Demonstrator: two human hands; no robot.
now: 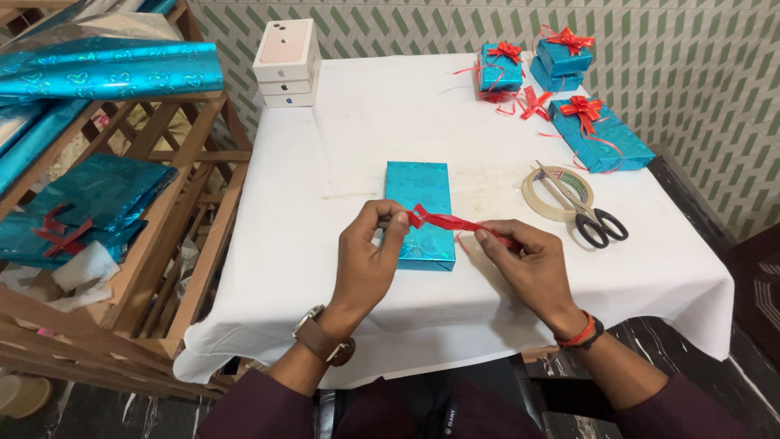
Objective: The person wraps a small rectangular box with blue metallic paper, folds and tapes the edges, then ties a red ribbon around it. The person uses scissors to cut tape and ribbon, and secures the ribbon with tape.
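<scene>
Left hand: left hand (370, 256) pinching one end of a red ribbon (452, 222) between thumb and fingertips, resting on the near left part of the wrapped box; brown-strapped watch on the wrist.
Right hand: right hand (532, 268) gripping the other end of the same ribbon, just right of the box; red and black bands on the wrist.
Ribbon: stretched between both hands, crossing above the near end of the box, slightly twisted at the left end.
Wrapped box: flat rectangular box in shiny turquoise foil (419, 210), lying lengthwise at the middle of the table, long side pointing away from the body.
Table: square table under a white cloth (341, 154), cloth faintly marked and creased, hanging over the near edge.
Tape and scissors: roll of clear tape (543, 197) right of the box, black-handled scissors (587, 210) laid across it, blades pointing to the far side.
Finished parcels: three turquoise parcels with red bows (569, 97) grouped at the far right corner, loose red ribbon curls beside them.
Phone boxes: stack of white phone cartons (286, 69) at the far left corner.
Rack: wooden slatted rack (187, 244) left of the table, holding rolls and folded sheets of turquoise foil wrap (114, 69).
Wall: tiled wall (691, 89) with green diagonal dashes behind and to the right.
Floor: dark marbled floor (756, 325) around the table.
</scene>
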